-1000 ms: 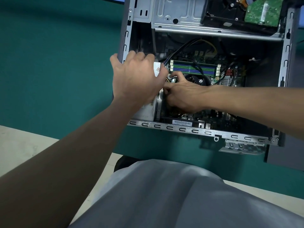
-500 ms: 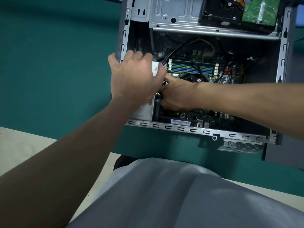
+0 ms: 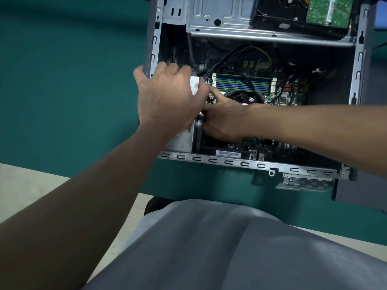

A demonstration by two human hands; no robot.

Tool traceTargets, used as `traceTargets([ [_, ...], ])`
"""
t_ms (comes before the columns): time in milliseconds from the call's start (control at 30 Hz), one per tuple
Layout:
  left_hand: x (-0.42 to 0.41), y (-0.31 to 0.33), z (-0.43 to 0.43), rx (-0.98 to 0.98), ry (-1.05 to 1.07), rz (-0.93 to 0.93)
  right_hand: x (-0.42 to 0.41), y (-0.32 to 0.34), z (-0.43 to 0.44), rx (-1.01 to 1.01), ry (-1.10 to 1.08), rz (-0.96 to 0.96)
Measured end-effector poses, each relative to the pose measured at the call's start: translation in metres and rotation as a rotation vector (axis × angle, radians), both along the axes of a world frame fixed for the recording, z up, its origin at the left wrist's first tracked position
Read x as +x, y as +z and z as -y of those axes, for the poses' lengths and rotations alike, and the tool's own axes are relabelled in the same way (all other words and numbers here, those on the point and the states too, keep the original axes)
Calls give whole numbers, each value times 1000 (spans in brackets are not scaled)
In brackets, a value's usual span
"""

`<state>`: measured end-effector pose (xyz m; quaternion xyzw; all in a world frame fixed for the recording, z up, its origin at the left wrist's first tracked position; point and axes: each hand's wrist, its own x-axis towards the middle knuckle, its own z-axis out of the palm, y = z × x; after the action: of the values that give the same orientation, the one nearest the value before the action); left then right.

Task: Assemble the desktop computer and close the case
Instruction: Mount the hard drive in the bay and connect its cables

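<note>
On the green table (image 3: 62, 91), the computer case (image 3: 230, 163) lies on its side with the side panel off, its top end cut off by the frame edge. The left hand (image 3: 169, 99) straddles the case's left wall, thumb outside and fingers bent down inside. It seems to clasp that wall, though what lies under the palm is hidden. A white tag (image 3: 194, 85) pokes out beside its index finger. Below the wrist shows a corner of the silver power supply (image 3: 182, 141).

The right hand (image 3: 224, 120) reaches in across the motherboard (image 3: 272, 145), and its fingertips are tucked behind the left hand. I cannot tell whether it holds anything or how far it is closed. Its wrist covers most of the black fan (image 3: 250, 97). Just above are the green and blue memory slots (image 3: 243, 82), crossed by black cables (image 3: 236, 53).

At the top right, a hard drive (image 3: 326, 11) with a green board sits in its bay, partly out of frame. Grey clothing (image 3: 230, 248) fills the foreground.
</note>
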<state>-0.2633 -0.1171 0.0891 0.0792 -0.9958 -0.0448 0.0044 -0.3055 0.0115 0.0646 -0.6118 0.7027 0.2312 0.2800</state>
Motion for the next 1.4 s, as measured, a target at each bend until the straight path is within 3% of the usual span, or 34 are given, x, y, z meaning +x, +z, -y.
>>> traceTargets([
  [133, 0, 0, 0, 20, 3, -19, 7, -3, 3, -3, 19, -78],
  [333, 0, -1, -1, 20, 5, -24, 1, -6, -8, -144, -95, 39],
  [500, 1, 1, -1, 19, 4, -9, 8, -10, -2, -106, -96, -79],
  [600, 0, 2, -2, 12, 2, -6, 10, -11, 1, -106, -119, -39],
  [933, 0, 1, -1, 21, 11, -16, 0, -14, -8, -329, 58, 70],
  [1267, 1, 2, -1, 28, 6, -2, -4, -11, -10, -210, 17, 113],
  [1400, 1, 1, 0, 31, 12, -5, 5, -9, -3, -158, -1, 46],
])
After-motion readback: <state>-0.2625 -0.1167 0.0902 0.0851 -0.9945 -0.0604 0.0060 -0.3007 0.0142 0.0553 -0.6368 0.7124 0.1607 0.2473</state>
